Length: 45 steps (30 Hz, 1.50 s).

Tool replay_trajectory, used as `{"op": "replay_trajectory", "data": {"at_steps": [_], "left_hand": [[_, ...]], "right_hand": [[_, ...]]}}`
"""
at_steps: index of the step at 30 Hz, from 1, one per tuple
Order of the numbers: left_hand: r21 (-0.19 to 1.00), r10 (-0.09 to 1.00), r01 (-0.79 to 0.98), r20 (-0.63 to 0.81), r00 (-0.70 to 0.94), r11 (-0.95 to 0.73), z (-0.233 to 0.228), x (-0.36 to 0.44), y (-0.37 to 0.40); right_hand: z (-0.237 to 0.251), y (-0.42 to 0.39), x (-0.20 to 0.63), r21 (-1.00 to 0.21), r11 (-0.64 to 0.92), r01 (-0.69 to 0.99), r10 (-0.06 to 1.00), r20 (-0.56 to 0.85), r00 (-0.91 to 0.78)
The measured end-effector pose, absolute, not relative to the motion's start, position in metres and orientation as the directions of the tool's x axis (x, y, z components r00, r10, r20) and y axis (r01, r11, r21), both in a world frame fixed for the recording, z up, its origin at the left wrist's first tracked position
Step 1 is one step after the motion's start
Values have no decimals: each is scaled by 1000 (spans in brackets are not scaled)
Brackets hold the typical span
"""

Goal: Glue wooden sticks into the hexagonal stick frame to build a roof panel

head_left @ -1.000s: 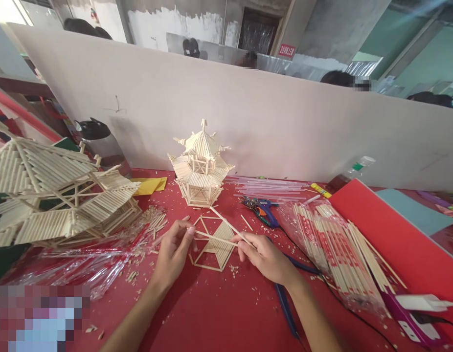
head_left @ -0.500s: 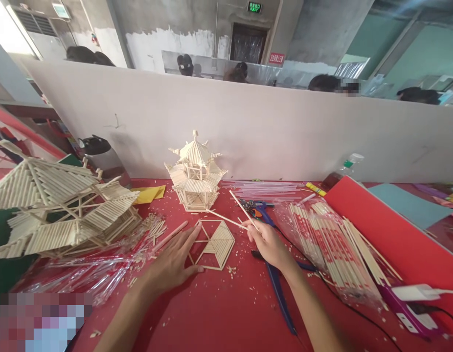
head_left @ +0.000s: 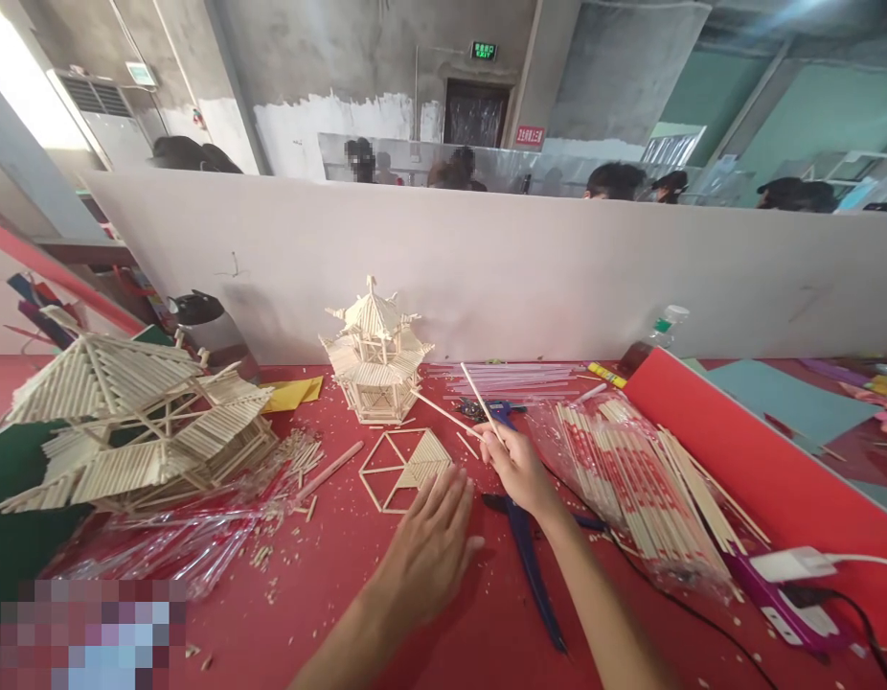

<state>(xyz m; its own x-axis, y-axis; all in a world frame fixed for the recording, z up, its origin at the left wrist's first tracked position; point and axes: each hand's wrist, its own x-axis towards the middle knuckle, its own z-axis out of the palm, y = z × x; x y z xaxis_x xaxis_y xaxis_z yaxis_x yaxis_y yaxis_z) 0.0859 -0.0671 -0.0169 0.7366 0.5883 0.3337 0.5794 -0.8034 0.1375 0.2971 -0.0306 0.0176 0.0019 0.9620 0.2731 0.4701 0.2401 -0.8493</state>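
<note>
The left hand (head_left: 429, 546) lies flat, palm down, fingers spread toward 12 o'clock. The right hand (head_left: 519, 470), at its 2 o'clock, is closed in a pinch.

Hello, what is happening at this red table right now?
A person is working with thin wooden sticks. The right hand pinches two sticks, raised off the red table. The left hand is open, palm down, empty, just in front of a flat hexagon frame. A small stick pagoda stands behind it, and blue pliers lie beside the right wrist.

R hand (head_left: 516, 467) pinches two sticks (head_left: 466, 402); L hand (head_left: 429, 548) flat by hexagon frame (head_left: 404, 468).
</note>
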Motion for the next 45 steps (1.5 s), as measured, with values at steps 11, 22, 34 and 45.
{"op": "replay_trajectory", "data": {"at_steps": [11,22,34,45], "left_hand": [[31,545,568,328,772,-823,-42,82,-85],[68,591,597,267,761,-799,-31,32,-120],[69,581,594,328,745,-801,-33,57,-131],[105,601,597,269,752,-795,-26,37,-129]], "right_hand": [[27,-34,302,-844,286,453,947,321,0],[23,-31,302,-821,304,484,941,337,-20],[19,-31,296,-800,317,510,939,339,-53],[14,-28,304,-782,325,531,935,351,-55]]}}
